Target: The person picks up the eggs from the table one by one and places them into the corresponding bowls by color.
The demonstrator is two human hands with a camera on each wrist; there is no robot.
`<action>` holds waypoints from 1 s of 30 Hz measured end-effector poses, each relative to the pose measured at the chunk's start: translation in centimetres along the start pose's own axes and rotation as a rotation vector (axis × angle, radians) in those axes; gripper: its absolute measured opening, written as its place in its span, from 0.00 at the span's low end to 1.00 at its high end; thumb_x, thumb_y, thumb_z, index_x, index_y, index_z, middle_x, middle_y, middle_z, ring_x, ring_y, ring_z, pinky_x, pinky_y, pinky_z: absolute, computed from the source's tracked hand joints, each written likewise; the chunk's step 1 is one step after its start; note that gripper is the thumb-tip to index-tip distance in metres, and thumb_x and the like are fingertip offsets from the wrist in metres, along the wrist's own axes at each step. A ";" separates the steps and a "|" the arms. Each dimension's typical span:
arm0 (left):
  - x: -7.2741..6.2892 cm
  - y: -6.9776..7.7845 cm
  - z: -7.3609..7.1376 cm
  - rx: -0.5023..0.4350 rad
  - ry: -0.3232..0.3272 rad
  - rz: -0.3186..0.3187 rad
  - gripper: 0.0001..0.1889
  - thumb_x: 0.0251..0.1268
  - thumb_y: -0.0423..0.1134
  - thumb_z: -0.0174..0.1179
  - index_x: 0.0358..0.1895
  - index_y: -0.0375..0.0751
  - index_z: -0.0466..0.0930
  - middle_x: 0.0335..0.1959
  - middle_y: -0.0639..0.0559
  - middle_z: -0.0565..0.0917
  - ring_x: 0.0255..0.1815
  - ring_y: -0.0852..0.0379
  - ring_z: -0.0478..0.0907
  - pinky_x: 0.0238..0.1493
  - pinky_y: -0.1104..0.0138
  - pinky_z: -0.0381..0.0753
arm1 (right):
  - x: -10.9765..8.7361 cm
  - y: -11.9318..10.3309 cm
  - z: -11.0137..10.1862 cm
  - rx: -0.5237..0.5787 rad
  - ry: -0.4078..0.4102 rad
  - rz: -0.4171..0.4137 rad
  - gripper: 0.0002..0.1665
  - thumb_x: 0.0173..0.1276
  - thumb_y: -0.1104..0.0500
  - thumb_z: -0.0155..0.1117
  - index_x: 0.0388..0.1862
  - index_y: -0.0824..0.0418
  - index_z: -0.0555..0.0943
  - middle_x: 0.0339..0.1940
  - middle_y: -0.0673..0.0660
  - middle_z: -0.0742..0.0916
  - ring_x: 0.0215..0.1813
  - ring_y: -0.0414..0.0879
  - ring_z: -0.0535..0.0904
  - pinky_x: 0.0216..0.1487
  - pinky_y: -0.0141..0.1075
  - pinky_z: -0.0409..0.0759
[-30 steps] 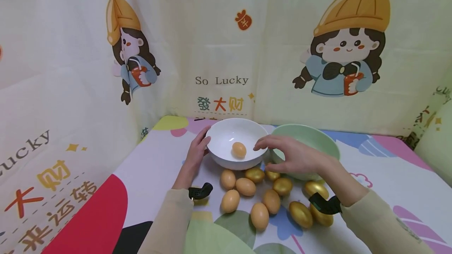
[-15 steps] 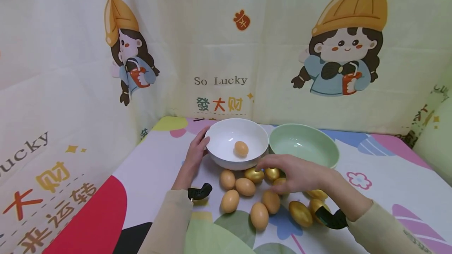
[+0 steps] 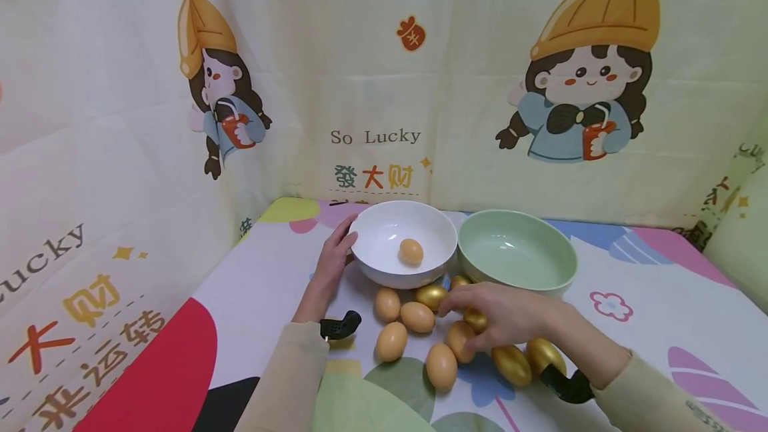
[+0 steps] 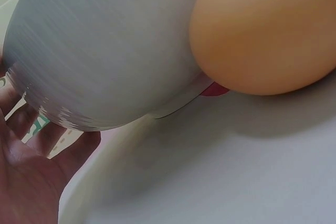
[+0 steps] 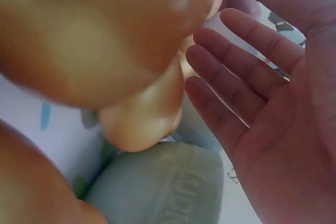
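- Brown eggs [image 3: 441, 367] lie loosely grouped on the near, central part of the patterned desk [image 3: 252, 305].
- Gold eggs [image 3: 511, 364] rest to their right, with others farther back, toward the bowls.
- Right hand [image 3: 507, 315], its fingers loosely extended, reaches over the eggs; whether it touches any cannot be told.
- Left hand [image 3: 332, 255] grips the left side of a white bowl [image 3: 384, 273].
- One brown egg [image 3: 411, 252] sits inside it.
- Green bowl [image 3: 516, 252] stands just right.
- Printed cream cloth [image 3: 468, 119] hangs at the far side.

Glossy white bowl [image 3: 378, 235], glossy green bowl [image 3: 516, 252], metallic-looking golden eggs [image 3: 511, 365], smooth satiny brown eggs [image 3: 441, 367], matt cloth backdrop [image 3: 360, 79]
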State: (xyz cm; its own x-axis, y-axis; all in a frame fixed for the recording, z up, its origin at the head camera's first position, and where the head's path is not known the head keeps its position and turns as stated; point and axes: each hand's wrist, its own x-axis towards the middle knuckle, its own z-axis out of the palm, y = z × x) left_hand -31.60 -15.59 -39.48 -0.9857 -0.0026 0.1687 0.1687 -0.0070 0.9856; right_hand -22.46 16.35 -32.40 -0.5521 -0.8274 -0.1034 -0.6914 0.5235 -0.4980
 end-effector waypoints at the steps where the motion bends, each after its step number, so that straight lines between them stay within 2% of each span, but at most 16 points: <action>1: 0.0 0.0 0.0 -0.002 0.000 -0.001 0.28 0.78 0.43 0.49 0.78 0.48 0.62 0.78 0.50 0.63 0.71 0.46 0.67 0.65 0.47 0.70 | 0.0 0.0 0.1 0.000 -0.009 0.002 0.27 0.63 0.49 0.75 0.61 0.47 0.79 0.56 0.41 0.83 0.54 0.40 0.77 0.60 0.42 0.77; 11: -0.1 0.2 0.0 0.007 0.001 -0.005 0.28 0.78 0.44 0.50 0.78 0.49 0.62 0.77 0.51 0.64 0.69 0.48 0.68 0.64 0.49 0.71 | 0.2 0.5 1.1 -0.036 -0.013 -0.089 0.23 0.61 0.53 0.77 0.55 0.47 0.81 0.51 0.38 0.83 0.51 0.35 0.76 0.57 0.38 0.77; 18: -0.1 0.2 0.0 -0.011 -0.016 0.005 0.28 0.79 0.42 0.49 0.78 0.45 0.62 0.77 0.47 0.63 0.68 0.46 0.69 0.61 0.52 0.72 | -0.1 0.5 1.3 -0.044 -0.020 -0.080 0.24 0.57 0.53 0.80 0.52 0.45 0.81 0.52 0.37 0.81 0.53 0.34 0.75 0.58 0.36 0.76; 19: -0.4 0.7 0.0 -0.011 -0.020 -0.002 0.28 0.79 0.41 0.49 0.78 0.44 0.61 0.78 0.47 0.63 0.68 0.45 0.68 0.60 0.52 0.73 | -0.1 0.5 1.3 -0.049 -0.019 -0.087 0.24 0.57 0.54 0.80 0.52 0.45 0.81 0.52 0.37 0.81 0.53 0.34 0.75 0.58 0.36 0.76; 25: -0.2 0.8 -0.1 -0.013 -0.032 -0.025 0.28 0.80 0.40 0.48 0.79 0.43 0.59 0.79 0.46 0.60 0.72 0.44 0.65 0.66 0.47 0.69 | -0.1 0.6 1.2 -0.064 -0.024 -0.108 0.23 0.58 0.57 0.78 0.52 0.47 0.82 0.49 0.35 0.82 0.51 0.33 0.76 0.56 0.35 0.77; 26: 0.1 0.4 -0.2 -0.016 -0.032 -0.026 0.28 0.80 0.40 0.48 0.79 0.44 0.59 0.79 0.46 0.60 0.72 0.44 0.65 0.67 0.46 0.68 | 0.0 0.6 1.2 -0.064 -0.026 -0.103 0.23 0.58 0.57 0.78 0.52 0.47 0.82 0.49 0.35 0.82 0.50 0.33 0.76 0.56 0.35 0.77; 30: 0.2 0.4 -0.3 -0.020 -0.036 -0.040 0.28 0.81 0.39 0.47 0.80 0.42 0.58 0.80 0.45 0.58 0.72 0.43 0.64 0.65 0.47 0.69 | 0.0 0.3 0.5 -0.073 -0.014 -0.086 0.24 0.59 0.57 0.78 0.54 0.46 0.82 0.50 0.35 0.82 0.50 0.34 0.76 0.55 0.37 0.78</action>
State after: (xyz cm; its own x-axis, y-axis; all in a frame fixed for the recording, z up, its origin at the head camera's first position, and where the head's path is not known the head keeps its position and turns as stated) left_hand -31.77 -15.89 -39.02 -0.9909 0.0343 0.1300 0.1291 -0.0266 0.9913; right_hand -22.43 16.44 -32.98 -0.4830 -0.8723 -0.0756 -0.7680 0.4636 -0.4419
